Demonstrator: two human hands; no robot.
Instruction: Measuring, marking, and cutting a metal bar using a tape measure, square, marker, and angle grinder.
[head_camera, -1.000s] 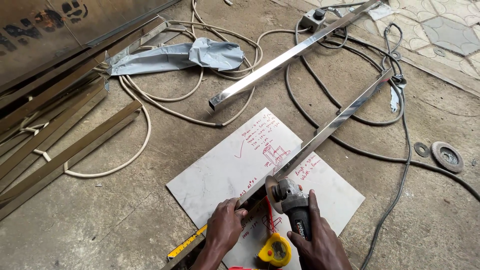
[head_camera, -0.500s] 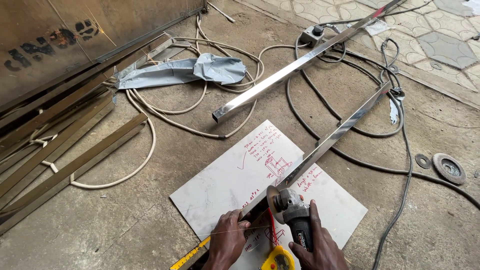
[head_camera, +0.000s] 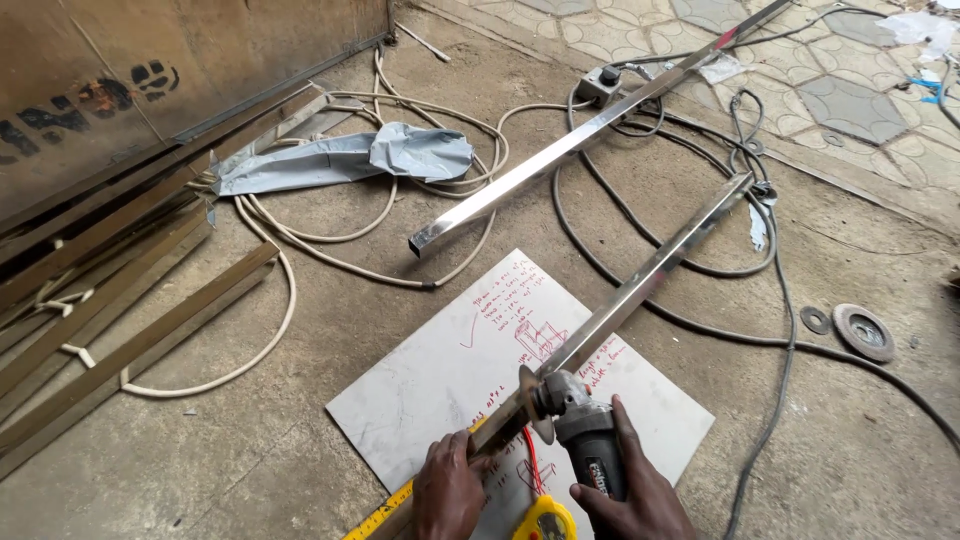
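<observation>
1. Left hand (head_camera: 448, 490) is pressed down on the near end of the square steel tube (head_camera: 640, 282), fingers curled over it, pinning it to the white board (head_camera: 420, 395).
2. Right hand (head_camera: 630, 495) is wrapped tight round the angle grinder (head_camera: 578, 420), its disc (head_camera: 527, 402) sitting right at the tube.
3. Looks like the cutting step; next up calls for steady downward pressure, I'd say.
4. Yellow tape measure (head_camera: 543, 520) lies between the hands.
</observation>
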